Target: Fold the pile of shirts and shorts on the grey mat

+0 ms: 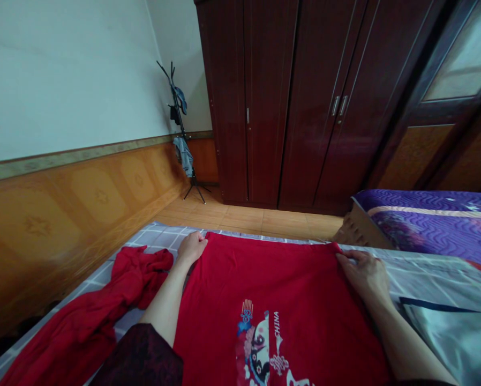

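A red printed shirt (300,289) lies spread over the bed in front of me, with a "CHINA" graphic on its front. My left hand (192,247) grips its far left corner, fingers curled closed. At the far right corner, my right hand (365,274) pinches the cloth between thumb and fingers. The far edge runs nearly straight between both hands. To the left, a crumpled red garment (91,311) lies on the checked bedsheet (146,236). The near end of the shirt runs out of view.
Right of my right arm lies a shiny pale grey cloth with a dark edge (445,338). A purple quilted bed (437,214) stands beyond. A dark red wardrobe (260,107) fills the back, beside a black coat stand (180,115) with hanging items.
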Action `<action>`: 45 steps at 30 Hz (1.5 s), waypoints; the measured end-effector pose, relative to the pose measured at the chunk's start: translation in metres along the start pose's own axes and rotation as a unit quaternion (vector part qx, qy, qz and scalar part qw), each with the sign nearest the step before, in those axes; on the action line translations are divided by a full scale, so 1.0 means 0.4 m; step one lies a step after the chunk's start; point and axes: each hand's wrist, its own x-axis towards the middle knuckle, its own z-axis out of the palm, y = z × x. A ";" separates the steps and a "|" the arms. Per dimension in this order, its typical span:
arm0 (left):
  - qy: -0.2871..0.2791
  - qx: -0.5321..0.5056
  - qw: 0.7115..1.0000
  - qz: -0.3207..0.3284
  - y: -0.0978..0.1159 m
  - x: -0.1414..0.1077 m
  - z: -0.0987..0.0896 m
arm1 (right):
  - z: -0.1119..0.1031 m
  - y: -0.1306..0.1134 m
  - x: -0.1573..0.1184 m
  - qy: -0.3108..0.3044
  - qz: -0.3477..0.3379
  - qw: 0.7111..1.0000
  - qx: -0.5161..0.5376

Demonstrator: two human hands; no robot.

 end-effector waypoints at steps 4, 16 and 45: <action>0.029 0.020 0.999 -0.010 -0.007 0.005 0.001 | -0.010 -0.008 -0.003 0.000 0.027 0.999 0.032; 0.057 0.064 0.996 -0.033 -0.002 0.012 0.027 | -0.021 -0.034 -0.017 0.013 -0.004 0.999 0.033; -0.174 -0.006 0.877 0.447 0.308 -0.265 0.092 | -0.086 -0.333 -0.185 -0.162 -0.226 0.960 -0.013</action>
